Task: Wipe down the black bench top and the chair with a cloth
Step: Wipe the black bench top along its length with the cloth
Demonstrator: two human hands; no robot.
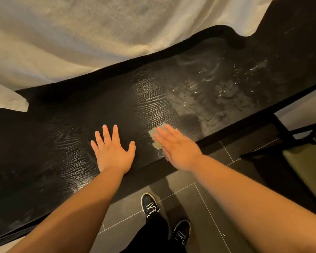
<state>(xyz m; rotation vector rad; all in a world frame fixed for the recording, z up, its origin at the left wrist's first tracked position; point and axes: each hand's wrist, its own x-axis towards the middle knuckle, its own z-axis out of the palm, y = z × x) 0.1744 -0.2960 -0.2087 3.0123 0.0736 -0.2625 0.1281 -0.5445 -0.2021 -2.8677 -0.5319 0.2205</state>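
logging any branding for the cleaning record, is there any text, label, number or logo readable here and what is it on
No text here reads with certainty.
black shoes: white marks on the uppers, maybe lettering or a pattern, too blurred to read.
bench top: no words, labels or numbers visible.
cloth: none visible.
white fabric: none visible.

Left forearm [71, 207] and right forearm [244, 189] bare to the frame edge. Left hand [113, 154] and right hand [179, 150] bare. Black trousers [153, 234]. Black low shoes [150, 203], white laces and markings on the uppers, pale sole edging.
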